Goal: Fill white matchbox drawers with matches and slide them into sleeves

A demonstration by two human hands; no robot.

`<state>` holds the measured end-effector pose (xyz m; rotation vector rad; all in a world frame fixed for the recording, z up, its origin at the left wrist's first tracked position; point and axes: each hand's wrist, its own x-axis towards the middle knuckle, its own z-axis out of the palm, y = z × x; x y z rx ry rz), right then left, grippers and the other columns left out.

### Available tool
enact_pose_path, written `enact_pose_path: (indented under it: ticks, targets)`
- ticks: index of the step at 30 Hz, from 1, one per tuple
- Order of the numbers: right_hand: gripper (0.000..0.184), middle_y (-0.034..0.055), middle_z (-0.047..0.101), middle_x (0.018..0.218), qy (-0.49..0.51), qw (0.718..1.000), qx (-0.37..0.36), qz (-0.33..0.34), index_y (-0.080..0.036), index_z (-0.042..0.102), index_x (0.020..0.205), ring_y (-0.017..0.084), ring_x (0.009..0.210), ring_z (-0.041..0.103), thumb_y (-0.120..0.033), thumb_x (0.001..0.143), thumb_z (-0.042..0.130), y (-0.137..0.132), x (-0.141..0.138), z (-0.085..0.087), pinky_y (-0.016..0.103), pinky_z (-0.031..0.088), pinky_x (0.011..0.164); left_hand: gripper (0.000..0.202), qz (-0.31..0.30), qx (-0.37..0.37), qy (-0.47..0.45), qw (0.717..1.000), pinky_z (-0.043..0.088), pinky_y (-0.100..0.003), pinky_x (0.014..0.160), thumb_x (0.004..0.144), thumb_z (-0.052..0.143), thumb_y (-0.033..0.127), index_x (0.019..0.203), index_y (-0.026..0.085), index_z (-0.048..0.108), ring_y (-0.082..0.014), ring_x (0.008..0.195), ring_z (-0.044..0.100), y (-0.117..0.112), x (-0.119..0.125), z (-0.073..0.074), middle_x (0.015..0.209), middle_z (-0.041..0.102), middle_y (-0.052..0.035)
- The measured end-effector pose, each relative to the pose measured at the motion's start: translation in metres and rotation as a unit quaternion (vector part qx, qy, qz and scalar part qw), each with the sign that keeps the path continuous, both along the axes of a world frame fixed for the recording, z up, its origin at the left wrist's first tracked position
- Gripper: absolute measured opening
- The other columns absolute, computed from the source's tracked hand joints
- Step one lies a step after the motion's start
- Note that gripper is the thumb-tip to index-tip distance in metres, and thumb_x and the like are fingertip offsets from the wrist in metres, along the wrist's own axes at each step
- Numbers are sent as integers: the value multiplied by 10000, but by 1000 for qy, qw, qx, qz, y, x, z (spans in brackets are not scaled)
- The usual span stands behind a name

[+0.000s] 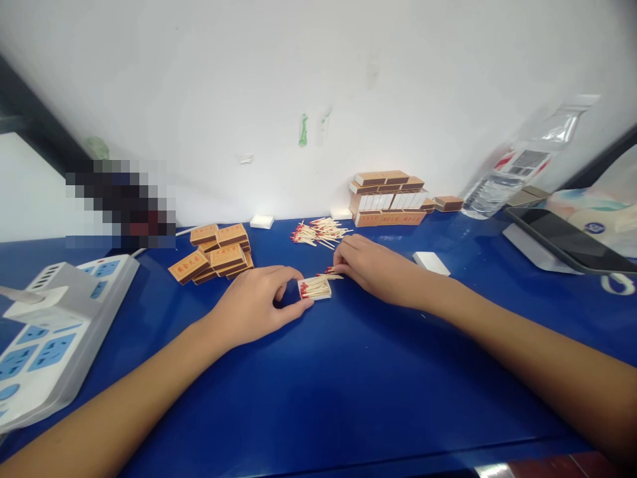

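A small white matchbox tray [315, 289] partly filled with red-tipped matches lies on the blue table [348, 385]. My left hand [253, 304] pinches the tray's left end between thumb and fingers. My right hand [371, 269] rests just right of it, its fingertips closed on a few matches [332, 273] lying at the tray's upper right edge. A loose heap of matches [318, 232] lies behind the tray.
A pile of orange matchboxes [213, 255] sits at the left. A stack of boxes and white trays [391, 198] stands by the wall. Empty trays [430, 263] [262, 221], a power strip [44, 325], a water bottle [517, 169] and a tablet [567, 242] surround the area.
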<state>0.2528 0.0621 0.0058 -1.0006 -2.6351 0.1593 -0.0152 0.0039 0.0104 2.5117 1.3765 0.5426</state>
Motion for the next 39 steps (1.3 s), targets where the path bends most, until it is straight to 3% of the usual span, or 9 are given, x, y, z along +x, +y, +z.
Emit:
enact_pose_path:
  ticks: [9, 20, 24, 39]
  targets:
    - [233, 109, 642, 954, 3, 1000, 24, -8, -215, 562, 888, 256, 919, 582, -185, 1071, 421, -1, 1, 4, 378, 470, 809, 301, -1, -4, 3, 1000, 328, -276, 563, 948, 692, 497, 1087, 233, 730, -129, 594, 518, 0, 1, 1, 665, 556, 47]
    - [123, 74, 640, 983, 90, 996, -3, 29, -206, 553, 969, 213, 896, 590, -193, 1073, 490, -26, -19, 8, 338, 465, 795, 302, 4, 1, 6, 1000, 319, -272, 566, 941, 699, 497, 1087, 234, 725, -127, 593, 516, 0, 0, 0, 668, 562, 51]
    - [126, 62, 658, 981, 75, 996, -20, 42, -201, 577, 969, 202, 888, 605, -125, 1049, 516, -27, -19, 7, 327, 463, 791, 306, 3, 0, 7, 1000, 314, -273, 559, 941, 698, 502, 1079, 230, 724, -125, 589, 510, 0, 0, -1, 662, 553, 52]
    - [188, 99, 684, 1059, -8, 998, -36, 59, -164, 654, 1090, 214, 911, 656, -197, 1088, 469, -25, -17, 11, 332, 500, 793, 297, 2, 1, 7, 1000, 309, -271, 559, 945, 691, 504, 1053, 228, 719, -126, 587, 508, 0, 1, 1, 660, 548, 51]
